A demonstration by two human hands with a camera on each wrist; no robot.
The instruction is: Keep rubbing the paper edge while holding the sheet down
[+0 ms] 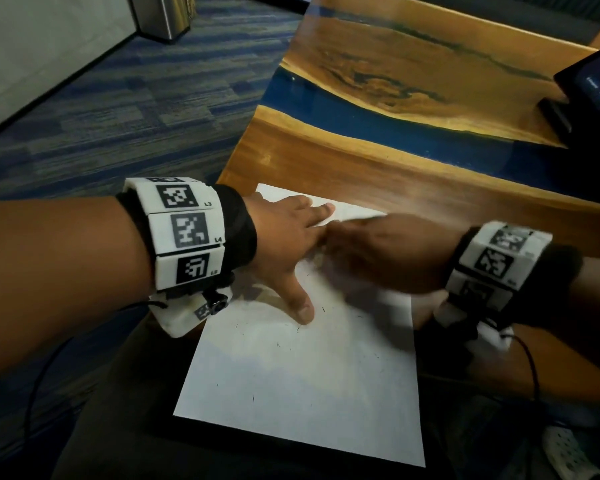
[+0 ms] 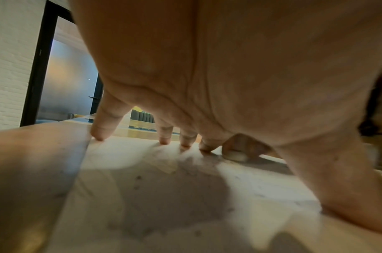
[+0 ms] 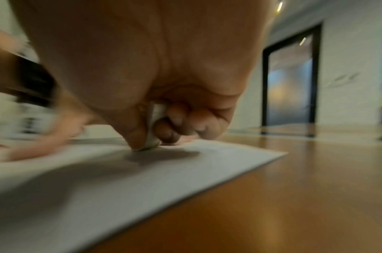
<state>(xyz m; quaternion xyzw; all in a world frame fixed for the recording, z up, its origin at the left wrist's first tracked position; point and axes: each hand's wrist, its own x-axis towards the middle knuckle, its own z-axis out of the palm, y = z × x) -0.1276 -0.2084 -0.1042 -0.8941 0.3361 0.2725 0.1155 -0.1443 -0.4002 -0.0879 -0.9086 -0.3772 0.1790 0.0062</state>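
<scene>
A white sheet of paper (image 1: 302, 375) lies on the wooden table, with small dark crumbs scattered over it. My left hand (image 1: 291, 244) lies spread flat on the sheet's upper left part, fingertips (image 2: 164, 140) and thumb pressing down. My right hand (image 1: 378, 258), blurred in the head view, sits just right of the left hand. In the right wrist view its thumb and curled fingers pinch a small white eraser (image 3: 154, 126) whose lower end touches the paper (image 3: 142, 179). The same eraser (image 2: 235, 155) shows beyond my left fingers in the left wrist view.
The table (image 1: 413, 98) is wood with a blue resin band and ends at its left edge beside patterned carpet (image 1: 118, 116). A dark tablet on a stand (image 1: 589, 88) sits at the far right. A cable (image 1: 530, 362) trails from my right wristband.
</scene>
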